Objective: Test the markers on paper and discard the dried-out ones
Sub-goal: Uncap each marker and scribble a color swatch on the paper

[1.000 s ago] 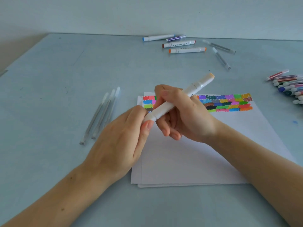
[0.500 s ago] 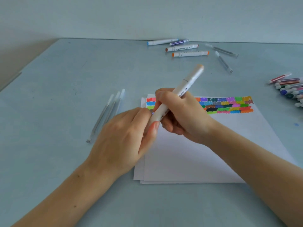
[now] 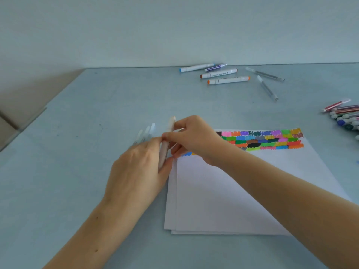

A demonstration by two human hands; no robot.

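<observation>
Paper [image 3: 242, 191] white w/ multicolour swatches [image 3: 272, 139]; table [image 3: 77, 133] pale blue-grey.

Plain desk setup, likely home or office: pale blue-grey tabletop [image 3: 81, 171] against bare wall [image 3: 174, 26], paper stack [image 3: 233, 200] at 5 o'clock, loose markers [image 3: 223, 74] at 1 o'clock.

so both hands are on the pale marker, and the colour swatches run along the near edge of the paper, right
Not quite. Both hands, left hand and right hand, do hold the pale marker, but the head view shows the colour swatches along the far edge of the paper.
</observation>
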